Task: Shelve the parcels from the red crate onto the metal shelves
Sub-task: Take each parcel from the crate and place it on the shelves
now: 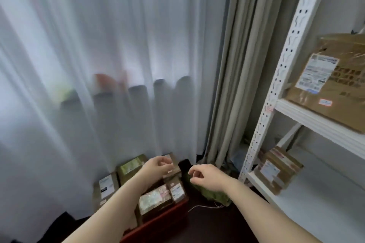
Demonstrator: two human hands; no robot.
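Left hand (158, 165) and right hand (206, 178), both empty with fingers loosely curled, hover over parcels (153, 201) packed in a red crate (169, 220); the left is nearer, parcels at its 6 o'clock, metal shelves (316, 122) at 3 o'clock

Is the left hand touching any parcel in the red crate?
Cannot tell. In the head view the loosely curled left hand overlaps the parcels in the red crate, but one view from above shows neither contact nor gap.
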